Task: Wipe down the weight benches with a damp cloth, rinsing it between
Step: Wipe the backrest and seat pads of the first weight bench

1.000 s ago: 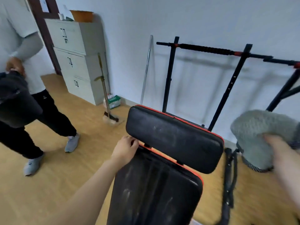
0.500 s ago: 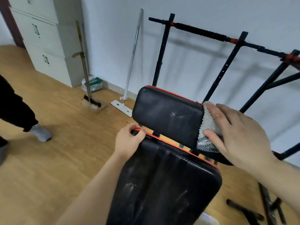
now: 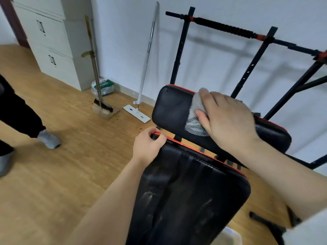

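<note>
Cloth: the grey cloth [image 3: 196,108] is lying flat on the head pad [image 3: 170,107], at about 2 o'clock from the view's centre.
Right hand: the right hand [image 3: 228,121] is pressing it down, fingers nearly straight, not curling round it.
Left hand: at 7 o'clock from the cloth, the left hand [image 3: 148,147] is gripping the back pad [image 3: 191,191] by its top corner.
Progress: wiping is looking barely begun. The back pad is showing pale dusty streaks, so it and a rinse are likely remaining.
Surroundings: a mop [image 3: 146,64] is leaning at 10 o'clock; a black rack [image 3: 224,28] is standing at 1 o'clock.
</note>
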